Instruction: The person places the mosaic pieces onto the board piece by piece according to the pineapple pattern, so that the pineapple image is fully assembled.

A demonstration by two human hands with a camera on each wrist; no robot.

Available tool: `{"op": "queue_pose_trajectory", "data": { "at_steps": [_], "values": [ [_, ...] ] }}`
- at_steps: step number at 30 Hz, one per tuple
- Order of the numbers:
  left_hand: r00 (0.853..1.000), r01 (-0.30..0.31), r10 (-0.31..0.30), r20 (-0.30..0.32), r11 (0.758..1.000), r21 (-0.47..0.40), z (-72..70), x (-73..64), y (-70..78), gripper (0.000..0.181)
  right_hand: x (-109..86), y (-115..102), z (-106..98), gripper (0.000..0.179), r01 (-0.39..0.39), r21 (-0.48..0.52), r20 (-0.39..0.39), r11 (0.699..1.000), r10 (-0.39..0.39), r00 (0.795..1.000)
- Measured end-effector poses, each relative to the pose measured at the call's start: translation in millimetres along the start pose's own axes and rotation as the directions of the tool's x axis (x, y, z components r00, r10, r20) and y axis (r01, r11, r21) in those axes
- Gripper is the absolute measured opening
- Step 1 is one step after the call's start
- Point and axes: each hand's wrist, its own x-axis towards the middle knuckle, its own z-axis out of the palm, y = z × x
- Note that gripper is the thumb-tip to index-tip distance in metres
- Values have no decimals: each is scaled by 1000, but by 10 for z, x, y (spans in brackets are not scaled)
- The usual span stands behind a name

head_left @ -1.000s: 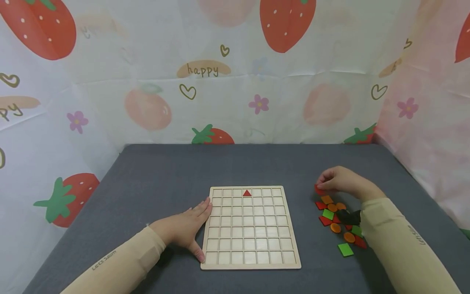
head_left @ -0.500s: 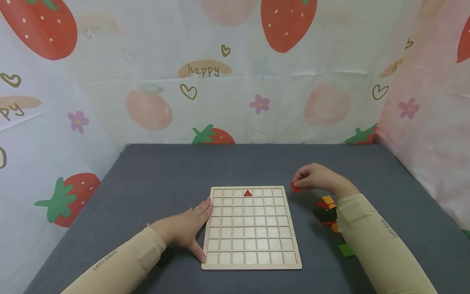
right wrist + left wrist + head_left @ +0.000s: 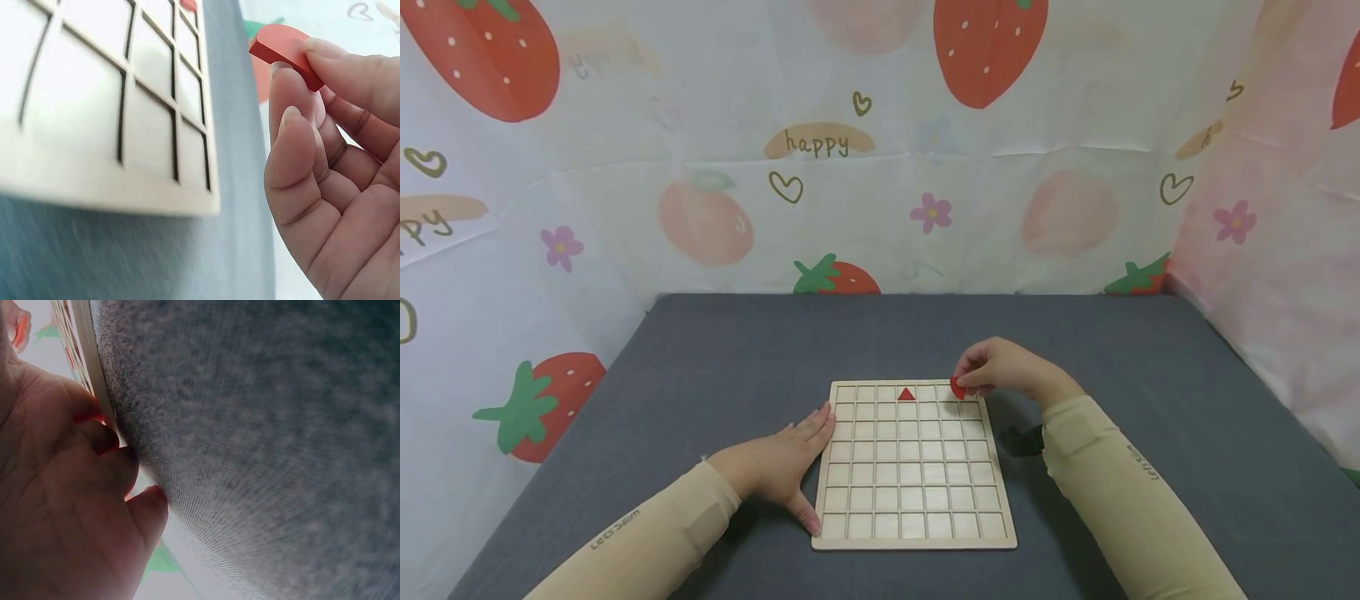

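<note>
Board [image 3: 912, 498]: pale wood, lots of little squares; I think it could slide if the left hand pushes too hard.
Left hand [image 3: 775, 467]: spread out, touching the board's left edge, gripping nothing.
Right hand [image 3: 1011, 367]: pinching the red piece [image 3: 284, 47]; I worry a loose pinch could drop it crooked.
Red piece: over the board's back right part; bright, smooth, flat, one edge round. I can't tell if it touches.
Triangle [image 3: 906, 395]: red, in the back row; a bump could shift it.
</note>
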Motion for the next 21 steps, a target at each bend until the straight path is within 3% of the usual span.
{"op": "queue_pose_trajectory", "data": {
  "at_steps": [13,21],
  "values": [
    [1000,5,-5,3,1000,14,6,13,-6,142,216,-125,359,5,14,-2,44,1000,-14,999],
    [1000,3,-3,0,1000,9,7,16,-1,142,306,-169,529,5,15,54,62,998,-18,998]
  ]
}}
